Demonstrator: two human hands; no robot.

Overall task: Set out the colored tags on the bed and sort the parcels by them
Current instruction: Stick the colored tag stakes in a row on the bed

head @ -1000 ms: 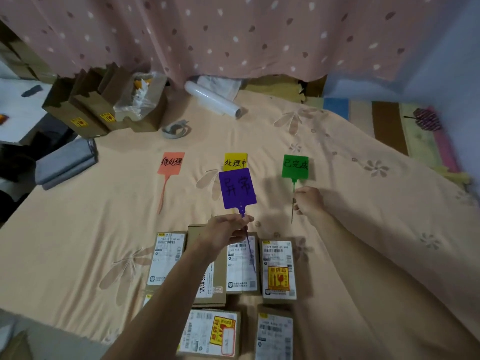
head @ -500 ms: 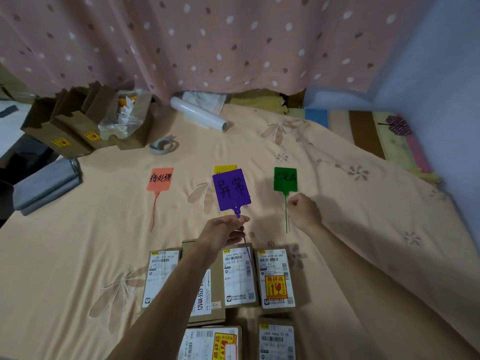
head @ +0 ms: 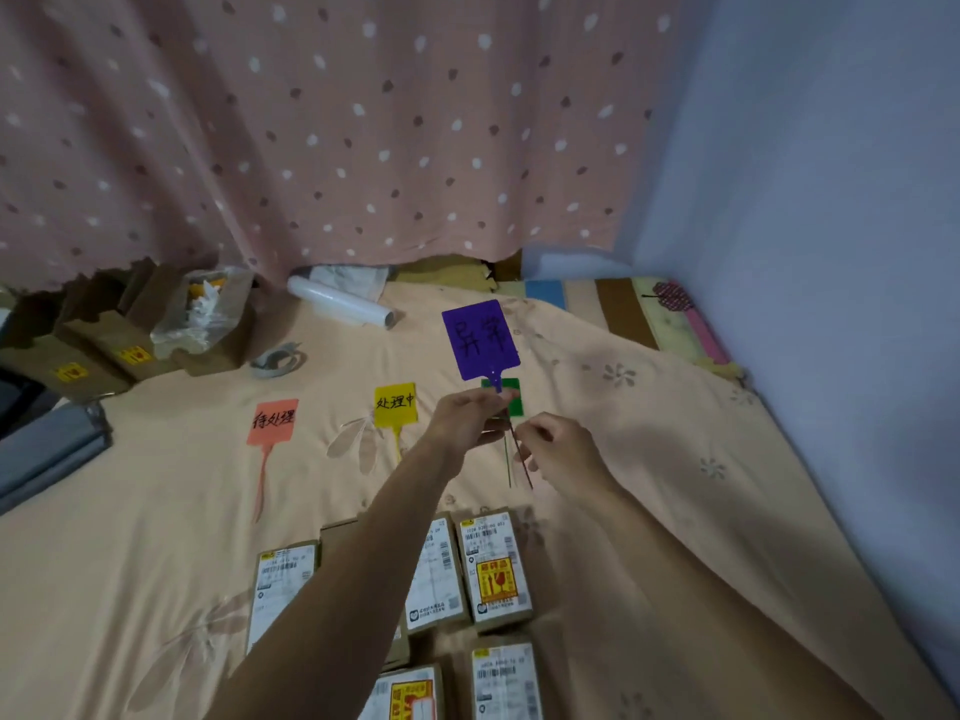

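Holding the purple tag (head: 480, 339) up above the bed (head: 156, 485), both hands pinched on its thin stem

The left hand (head: 467, 420) grips the stem just under the purple head, which stands upright and a little tilted, black characters facing the camera; the right hand (head: 558, 449) pinches the same stem lower down, fingers closed, the tail running on below it. Behind the hands the green tag (head: 514, 402) lies flat on the sheet, mostly hidden. To its left lie the yellow tag (head: 396, 403) and, further left, the orange tag (head: 271, 421), each well apart from the next, stems pointing toward the person. The labelled parcels (head: 493, 569) sit in rows nearest the camera, partly under the forearms. Open cardboard boxes (head: 98, 350), a tape roll (head: 275, 358) and a white roll (head: 340, 306) lie by the dotted curtain (head: 311, 122)
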